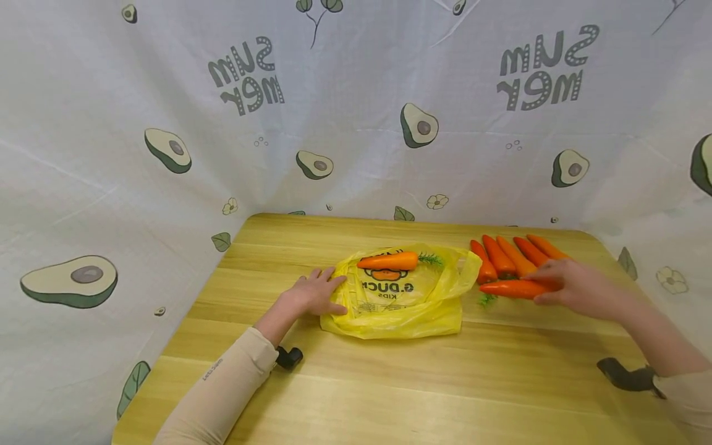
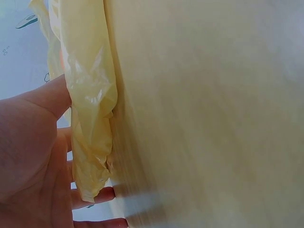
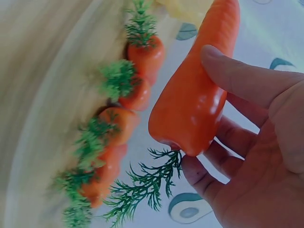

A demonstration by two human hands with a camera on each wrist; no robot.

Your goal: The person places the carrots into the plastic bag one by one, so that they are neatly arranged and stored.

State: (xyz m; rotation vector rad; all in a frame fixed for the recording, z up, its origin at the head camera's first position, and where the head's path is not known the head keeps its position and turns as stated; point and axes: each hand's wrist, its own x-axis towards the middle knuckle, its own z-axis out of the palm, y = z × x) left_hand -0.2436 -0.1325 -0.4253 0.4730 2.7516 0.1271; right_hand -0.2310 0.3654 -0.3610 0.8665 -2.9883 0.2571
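My right hand holds an orange-red carrot above the table, its tip pointing left. The right wrist view shows the thumb and fingers round this carrot, with green leaves trailing from its thick end. A yellow plastic bag with a duck print lies flat in the middle. Across the bag's top rests another carrot, leaves to the right. With spread fingers, my left hand touches the bag's left edge; in the left wrist view the crumpled bag side partly hides those fingers.
Several more carrots lie side by side right of the bag, leafy ends towards me. The wooden table ends at a white curtain printed with avocados. Black wrist-worn devices sit at both wrists.
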